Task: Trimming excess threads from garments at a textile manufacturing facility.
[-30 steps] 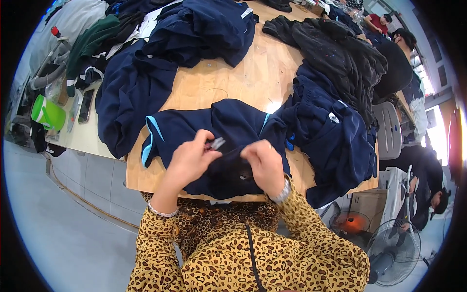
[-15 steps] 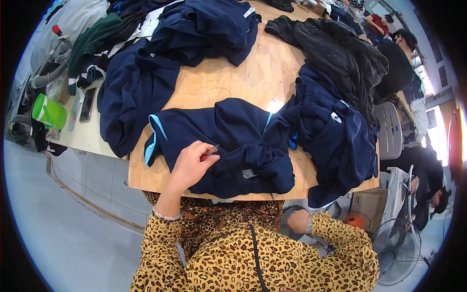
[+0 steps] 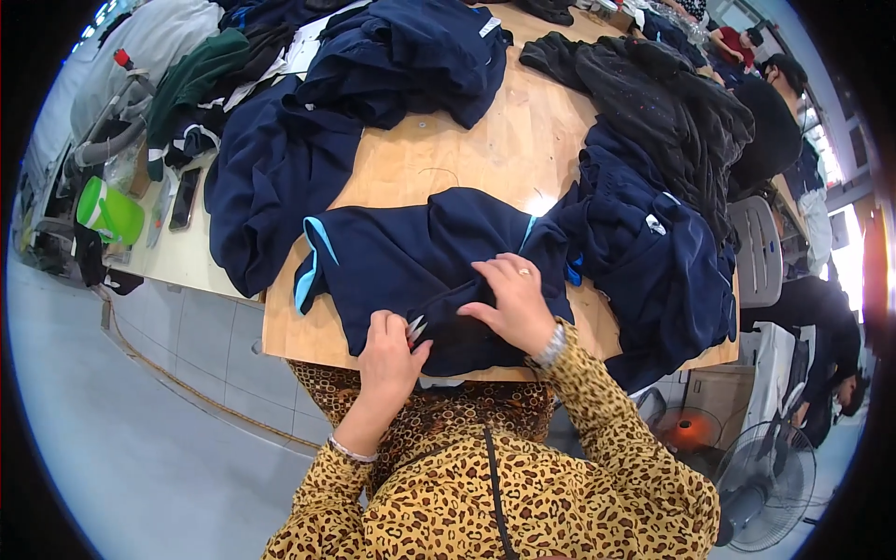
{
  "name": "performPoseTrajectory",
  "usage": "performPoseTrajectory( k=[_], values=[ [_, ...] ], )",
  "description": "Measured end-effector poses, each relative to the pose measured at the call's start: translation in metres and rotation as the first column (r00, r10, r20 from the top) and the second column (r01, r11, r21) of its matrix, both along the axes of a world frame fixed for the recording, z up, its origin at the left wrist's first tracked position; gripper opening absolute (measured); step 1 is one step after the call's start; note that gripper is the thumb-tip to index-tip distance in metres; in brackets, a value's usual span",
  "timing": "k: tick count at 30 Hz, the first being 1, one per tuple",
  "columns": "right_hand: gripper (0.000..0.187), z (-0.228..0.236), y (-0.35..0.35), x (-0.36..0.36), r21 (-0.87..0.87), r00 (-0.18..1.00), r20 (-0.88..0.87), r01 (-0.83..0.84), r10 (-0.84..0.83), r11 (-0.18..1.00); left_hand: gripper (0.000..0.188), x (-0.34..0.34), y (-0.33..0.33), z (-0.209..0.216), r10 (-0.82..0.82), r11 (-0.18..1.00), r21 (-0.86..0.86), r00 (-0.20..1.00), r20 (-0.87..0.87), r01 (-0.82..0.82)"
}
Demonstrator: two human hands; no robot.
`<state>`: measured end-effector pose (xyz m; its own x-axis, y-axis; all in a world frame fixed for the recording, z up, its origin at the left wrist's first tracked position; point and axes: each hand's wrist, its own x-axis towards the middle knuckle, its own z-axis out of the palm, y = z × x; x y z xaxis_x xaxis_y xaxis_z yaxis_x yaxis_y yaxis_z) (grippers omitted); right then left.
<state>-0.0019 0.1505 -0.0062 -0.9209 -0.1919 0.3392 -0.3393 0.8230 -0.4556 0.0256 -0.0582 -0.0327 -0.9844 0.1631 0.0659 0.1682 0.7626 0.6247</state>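
A dark navy garment [image 3: 392, 252] with light-blue trim lies crumpled at the table's front edge. My left hand [image 3: 389, 359] is closed around small thread snips [image 3: 417, 329], whose two pale blades stick up past the fingers. That hand rests on the front folds of the garment. My right hand [image 3: 515, 303] lies on the same cloth further right, with its fingers stretched out and the thumb apart. The cloth under both palms is hidden.
Navy garments [image 3: 653, 252] lie against the work piece on the right, beneath a dark grey garment [image 3: 667, 103]. More navy clothes [image 3: 401, 61] are heaped at the far left. A phone [image 3: 185, 199] and a green bucket [image 3: 110, 211] are on the left. A fan [image 3: 770, 485] stands at lower right.
My right hand has come up from beside the table onto the garment. My left hand has moved down and slightly right with the snips. The garment's front part has been folded over.
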Motion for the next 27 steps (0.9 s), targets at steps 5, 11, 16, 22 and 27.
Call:
performPoseTrajectory(
  k=[5, 11, 16, 22, 27],
  values=[
    [0.023, -0.025, 0.018, 0.002, 0.059, 0.995, 0.097, -0.015, 0.009, 0.998, 0.028, 0.001, -0.029, -0.002, -0.012, 0.968, 0.248, 0.975, 0.22, -0.044],
    [0.018, -0.012, 0.054, 0.002, -0.389, 0.963, 0.25, 0.003, 0.102, 0.921, 0.037, -0.012, -0.047, -0.014, -0.211, 0.492, 0.804, 0.85, 0.483, -0.335],
    [0.017, 0.004, 0.066, 0.014, -0.596, 0.847, 0.486, 0.142, 0.214, 0.79, 0.025, -0.025, -0.03, -0.015, -0.413, -0.151, 0.797, 0.77, 0.487, -0.585],
    [0.015, 0.011, 0.086, 0.018, -0.629, 0.839, 0.505, 0.197, 0.202, 0.752, 0.017, -0.038, -0.032, -0.032, -0.359, -0.064, 0.746, 0.713, 0.602, -0.663],
    [0.014, 0.008, 0.094, 0.018, -0.763, 0.739, 0.6, 0.416, 0.305, 0.494, 0.014, -0.047, -0.035, -0.025, -0.415, 0.418, 0.775, 0.659, 0.627, -0.474]
  ],
)
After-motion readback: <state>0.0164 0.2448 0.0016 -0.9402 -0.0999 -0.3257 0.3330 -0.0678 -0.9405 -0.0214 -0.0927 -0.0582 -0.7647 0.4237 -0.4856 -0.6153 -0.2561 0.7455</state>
